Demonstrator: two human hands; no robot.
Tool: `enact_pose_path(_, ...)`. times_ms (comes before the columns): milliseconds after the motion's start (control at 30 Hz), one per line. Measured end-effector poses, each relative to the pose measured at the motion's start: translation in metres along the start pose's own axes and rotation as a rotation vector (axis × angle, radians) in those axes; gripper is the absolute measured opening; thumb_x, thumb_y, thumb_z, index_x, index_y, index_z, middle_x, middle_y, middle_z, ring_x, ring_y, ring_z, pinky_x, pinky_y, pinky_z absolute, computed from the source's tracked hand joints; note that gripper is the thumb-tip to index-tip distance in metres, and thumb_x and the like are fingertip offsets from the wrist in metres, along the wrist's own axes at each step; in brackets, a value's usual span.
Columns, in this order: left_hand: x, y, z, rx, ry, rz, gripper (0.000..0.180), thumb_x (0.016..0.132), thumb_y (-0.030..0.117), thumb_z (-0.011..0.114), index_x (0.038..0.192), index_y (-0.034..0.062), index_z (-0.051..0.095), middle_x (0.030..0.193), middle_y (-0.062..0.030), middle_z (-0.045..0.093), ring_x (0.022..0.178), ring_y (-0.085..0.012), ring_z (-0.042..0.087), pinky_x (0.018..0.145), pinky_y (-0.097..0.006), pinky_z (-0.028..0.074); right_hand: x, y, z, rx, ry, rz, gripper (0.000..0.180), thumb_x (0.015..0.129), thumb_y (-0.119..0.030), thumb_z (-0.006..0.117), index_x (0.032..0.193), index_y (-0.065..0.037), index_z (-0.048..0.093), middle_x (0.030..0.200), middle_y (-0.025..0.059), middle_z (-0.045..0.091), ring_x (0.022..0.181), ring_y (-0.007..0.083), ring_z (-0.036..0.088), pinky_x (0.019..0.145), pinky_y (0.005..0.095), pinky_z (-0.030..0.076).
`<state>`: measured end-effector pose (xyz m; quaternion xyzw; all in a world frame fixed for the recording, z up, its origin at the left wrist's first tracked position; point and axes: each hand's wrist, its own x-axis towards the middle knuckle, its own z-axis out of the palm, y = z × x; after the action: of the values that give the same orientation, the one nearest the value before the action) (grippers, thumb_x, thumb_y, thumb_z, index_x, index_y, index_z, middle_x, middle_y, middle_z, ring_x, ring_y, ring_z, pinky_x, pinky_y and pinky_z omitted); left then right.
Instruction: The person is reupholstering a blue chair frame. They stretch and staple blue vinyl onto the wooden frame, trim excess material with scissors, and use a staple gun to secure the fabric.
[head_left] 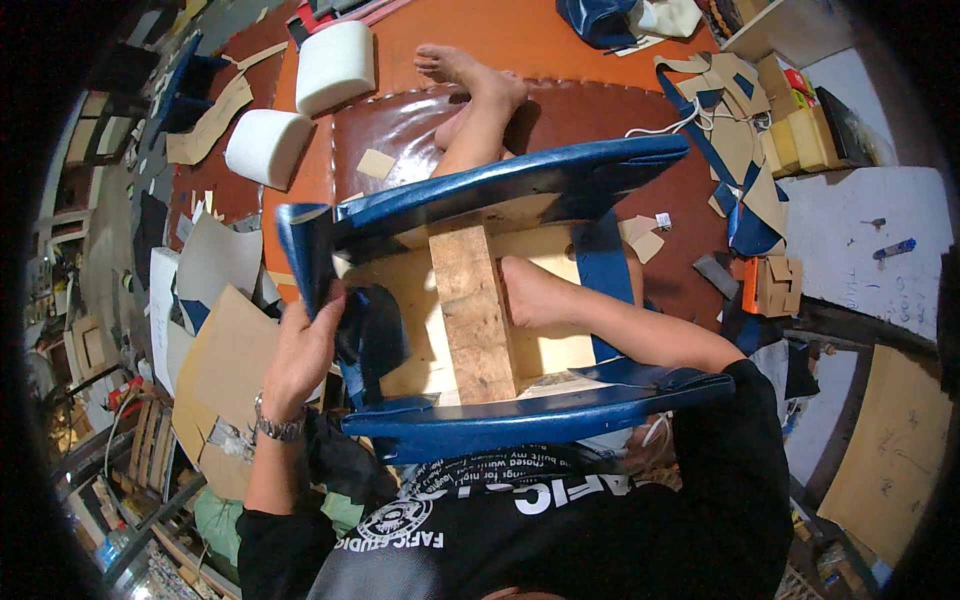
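A: Head view: left hand?
B: Left hand [303, 345], watch [279, 428] on wrist, is gripping a blue leatherette flap [308, 250] at the left end of the blue-covered wooden frame [540, 420]. Thumb and fingers are closing on it.
A: Right hand?
B: Right hand [538, 292] is reaching inside the frame, beside the wooden crossbar [470, 310]. Bar is hiding the fingers; can't tell if they're wide, narrow or holding anything.
A: Frame location?
B: It's sitting right in front of the torso, crossbar spanning its two long blue sides.
A: Nearby?
B: Two white foam blocks [337, 68] are lying beyond its far left corner. Bare foot [450, 65] is showing past the far side.
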<state>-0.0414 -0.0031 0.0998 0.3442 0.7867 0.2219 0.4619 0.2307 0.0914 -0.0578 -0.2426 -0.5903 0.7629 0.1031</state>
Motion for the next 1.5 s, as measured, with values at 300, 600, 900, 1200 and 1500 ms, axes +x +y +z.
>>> enact_pose_path(300,0.029,-0.009,0.038,-0.562,-0.456,-0.074,0.050,0.113,0.045,0.052,0.132,-0.0004,0.061,0.112,-0.0167,0.076,0.093,-0.0272,0.079,0.078,-0.040,0.066,0.002,0.003,0.003,-0.073,-0.022,-0.154,0.053,0.087,-0.023,0.085,0.132,-0.001,0.069,0.126,0.0193,0.075,0.115,0.0296,0.071,0.097,0.0407,0.056)
enact_pose_path(600,0.033,-0.043,0.047,-0.255,-0.127,0.121,0.040,0.100,0.026,0.075,0.130,-0.0001,0.068,0.115,-0.0078,0.076,0.101,-0.0154,0.071,0.091,-0.034,0.058,0.006,0.009,0.000,-0.458,0.029,-0.081,0.033,0.084,-0.015,0.076,0.115,-0.003,0.075,0.104,0.0232,0.076,0.101,0.0397,0.073,0.085,0.0464,0.057)
enact_pose_path(900,0.032,-0.043,0.044,-0.050,0.096,0.139,0.031,0.093,0.023,0.085,0.108,-0.0041,0.078,0.097,-0.0066,0.080,0.081,-0.0123,0.070,0.074,-0.031,0.057,-0.052,-0.085,-0.074,-0.607,0.101,0.186,0.026,0.090,-0.013,0.068,0.111,0.002,0.068,0.096,0.0220,0.071,0.091,0.0324,0.072,0.084,0.0434,0.056)
enact_pose_path(1200,0.041,-0.061,0.042,-0.343,0.151,0.338,0.027,0.090,0.017,0.087,0.104,-0.0037,0.077,0.096,-0.0075,0.080,0.085,-0.0139,0.074,0.078,-0.030,0.059,-0.062,-0.081,-0.057,-0.780,0.501,0.111,0.028,0.091,-0.028,0.075,0.103,-0.003,0.079,0.099,0.0228,0.077,0.096,0.0426,0.074,0.088,0.0501,0.058)
enact_pose_path(1500,0.068,-0.075,0.050,0.086,0.203,0.438,0.027,0.091,0.016,0.084,0.105,-0.0053,0.075,0.091,-0.0123,0.081,0.069,-0.0161,0.072,0.061,-0.033,0.055,-0.066,-0.059,-0.051,-0.952,0.961,0.031,0.019,0.088,-0.021,0.072,0.096,-0.004,0.077,0.094,0.0223,0.076,0.090,0.0423,0.074,0.083,0.0518,0.059)
